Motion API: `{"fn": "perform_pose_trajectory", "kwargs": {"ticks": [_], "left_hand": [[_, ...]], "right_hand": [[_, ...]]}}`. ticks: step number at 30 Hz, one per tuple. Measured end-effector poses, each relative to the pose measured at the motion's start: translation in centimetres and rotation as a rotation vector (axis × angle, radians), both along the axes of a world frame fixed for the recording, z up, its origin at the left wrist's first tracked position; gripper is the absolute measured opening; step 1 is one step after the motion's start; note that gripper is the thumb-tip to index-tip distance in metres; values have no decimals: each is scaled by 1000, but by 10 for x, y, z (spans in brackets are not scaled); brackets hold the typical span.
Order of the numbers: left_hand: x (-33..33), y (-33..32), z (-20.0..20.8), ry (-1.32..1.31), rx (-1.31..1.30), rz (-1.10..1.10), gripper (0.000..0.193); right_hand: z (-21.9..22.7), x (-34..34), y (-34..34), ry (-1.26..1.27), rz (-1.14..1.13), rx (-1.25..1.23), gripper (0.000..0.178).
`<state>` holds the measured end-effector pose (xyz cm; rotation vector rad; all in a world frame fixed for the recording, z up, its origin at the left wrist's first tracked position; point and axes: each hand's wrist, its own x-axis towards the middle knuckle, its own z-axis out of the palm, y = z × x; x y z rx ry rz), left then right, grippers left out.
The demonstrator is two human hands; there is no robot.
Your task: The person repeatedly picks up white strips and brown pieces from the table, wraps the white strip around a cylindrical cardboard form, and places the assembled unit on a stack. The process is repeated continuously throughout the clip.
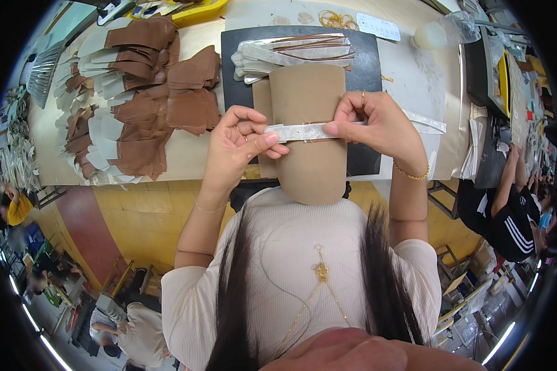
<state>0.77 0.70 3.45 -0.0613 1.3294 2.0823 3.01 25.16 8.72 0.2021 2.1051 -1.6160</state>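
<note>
Before me, a worker's left hand (240,141) and right hand (377,127) pinch a whitish strip (306,132) between thumbs and fingers at the centre of the frame, held across a curved tan form (310,172), while brown and pale cut pieces (141,145) lie piled at the upper left

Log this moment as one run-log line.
left hand: holding white strip | right hand: holding same strip, farther right | strip: across tan curved form | table, left side: brown pieces in piles
</note>
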Motion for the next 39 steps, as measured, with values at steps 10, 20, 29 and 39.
{"fn": "perform_pose_trajectory", "kwargs": {"ticks": [10,20,29,39], "left_hand": [[-2,2,-12,-40,58,-1,31],[-16,-22,-2,83,16,-5,31],[-14,-14,-21,-9,3,-10,32],[-15,-8,-32,-70,12,-54,31]], "right_hand": [[-2,5,2,20,32,261,31],[-14,27,36,-60,-116,-99,31],[-36,38,38,-126,-213,-191,30],[-73,40,30,-114,-215,-398,33]]}}
